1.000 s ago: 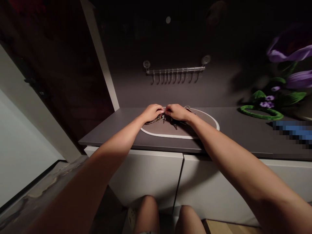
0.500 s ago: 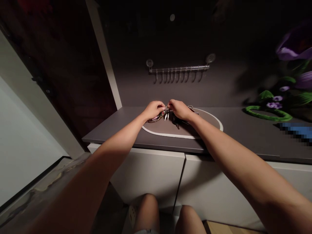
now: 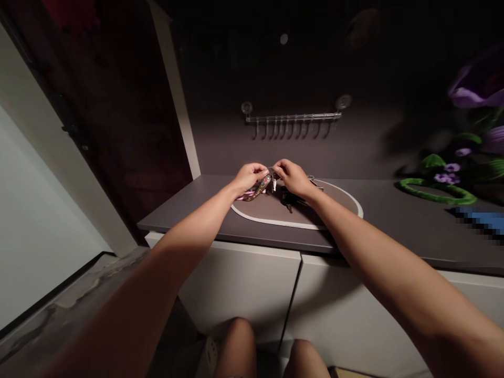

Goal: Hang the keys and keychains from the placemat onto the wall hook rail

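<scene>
Above an oval mat (image 3: 271, 223) with a pale rim, both hands meet with fingertips pinched. My left hand (image 3: 250, 177) is closed on one side of a thin key ring (image 3: 271, 168), and a patterned strap (image 3: 258, 192) droops beneath it onto the mat. My right hand (image 3: 292, 177) pinches the ring's other side. Silvery keys (image 3: 274, 185) dangle between the two hands. Under my right hand lies a dark bunch of keys (image 3: 289, 202), partly hidden by the hand and forearm.
A clear rail with several hooks (image 3: 293, 118) is fixed to the back wall. At the right stand purple flowers (image 3: 449, 176), a fuzzy green ring (image 3: 437, 194) and a blurred-out blue item (image 3: 482, 220). White cabinet doors (image 3: 244, 283) sit below the dark countertop (image 3: 189, 210).
The hanging keys have swung closer together and a thin arc of ring now shows between my fingertips. More of the patterned strap is visible. The whole view has shifted slightly.
</scene>
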{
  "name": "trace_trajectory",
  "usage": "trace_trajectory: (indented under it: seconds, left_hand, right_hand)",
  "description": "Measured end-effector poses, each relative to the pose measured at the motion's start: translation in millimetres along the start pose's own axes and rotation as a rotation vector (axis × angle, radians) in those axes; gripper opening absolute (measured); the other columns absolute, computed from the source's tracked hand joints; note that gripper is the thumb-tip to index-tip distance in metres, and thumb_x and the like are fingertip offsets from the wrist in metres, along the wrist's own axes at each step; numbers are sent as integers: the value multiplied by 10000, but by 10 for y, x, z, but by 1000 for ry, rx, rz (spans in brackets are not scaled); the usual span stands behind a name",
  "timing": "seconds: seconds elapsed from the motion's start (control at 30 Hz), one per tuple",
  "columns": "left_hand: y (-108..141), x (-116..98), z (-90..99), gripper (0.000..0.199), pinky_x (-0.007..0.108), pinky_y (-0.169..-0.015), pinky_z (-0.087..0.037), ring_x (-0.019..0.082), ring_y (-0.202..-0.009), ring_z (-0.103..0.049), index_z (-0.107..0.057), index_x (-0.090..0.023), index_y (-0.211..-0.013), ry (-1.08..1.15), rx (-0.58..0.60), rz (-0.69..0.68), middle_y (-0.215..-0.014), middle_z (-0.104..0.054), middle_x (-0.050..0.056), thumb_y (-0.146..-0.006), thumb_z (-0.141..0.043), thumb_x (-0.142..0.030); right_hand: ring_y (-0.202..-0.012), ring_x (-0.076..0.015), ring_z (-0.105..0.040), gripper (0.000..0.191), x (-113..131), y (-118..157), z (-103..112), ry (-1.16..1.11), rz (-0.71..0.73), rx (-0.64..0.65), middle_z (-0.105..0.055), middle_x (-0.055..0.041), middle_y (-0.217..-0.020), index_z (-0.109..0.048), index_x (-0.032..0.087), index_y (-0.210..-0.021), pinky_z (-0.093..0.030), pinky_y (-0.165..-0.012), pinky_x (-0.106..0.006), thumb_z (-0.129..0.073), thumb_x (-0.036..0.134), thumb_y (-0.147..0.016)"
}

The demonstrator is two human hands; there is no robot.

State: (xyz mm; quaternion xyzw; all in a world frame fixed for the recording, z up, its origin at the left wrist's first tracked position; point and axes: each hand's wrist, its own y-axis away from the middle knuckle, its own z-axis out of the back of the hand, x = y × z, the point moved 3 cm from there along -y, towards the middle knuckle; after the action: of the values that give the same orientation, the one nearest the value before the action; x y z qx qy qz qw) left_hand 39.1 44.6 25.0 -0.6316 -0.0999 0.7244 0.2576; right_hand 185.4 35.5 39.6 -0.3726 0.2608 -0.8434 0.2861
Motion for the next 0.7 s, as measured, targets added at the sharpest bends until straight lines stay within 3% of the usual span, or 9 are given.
trace_trajectory:
  seconds: [0.23,0.4,0.53,0.7]
  left_hand:
    - [-4,9,8,214,202,-567,-399,60,-539,-505,-580,-109,-748,197,-51,37,-620,-575,-17,-662,-672,-282]
    - [-12,10,-7,253,208,-569,-406,70,-550,-524,-586,-110,-771,257,-44,42,-633,-587,-9,-642,-687,-303]
    - [1,-39,-13,264,215,-577,-406,72,-552,-514,-589,-114,-760,234,-78,10,-631,-582,-9,-637,-683,-328]
    - [6,-100,-18,194,228,-626,-420,94,-607,-533,-588,-118,-766,97,-117,-111,-656,-592,5,-701,-609,-299]
  right_hand:
    - [-613,-89,-459,207,-22,2,-43,-417,-144,21,-534,8,-687,-527,159,-778,-400,-600,-222,-546,363,-753]
    - [-626,-75,-491,206,19,35,-21,-683,-260,7,-553,10,-715,-553,153,-743,-436,-640,-231,-645,323,-671]
    - [-684,-90,-531,225,8,49,-2,-761,-329,-7,-592,-4,-753,-587,155,-731,-451,-715,-261,-696,312,-611]
    - [-689,-93,-530,243,36,35,15,-774,-312,-40,-586,3,-721,-600,158,-713,-438,-753,-269,-712,325,-578]
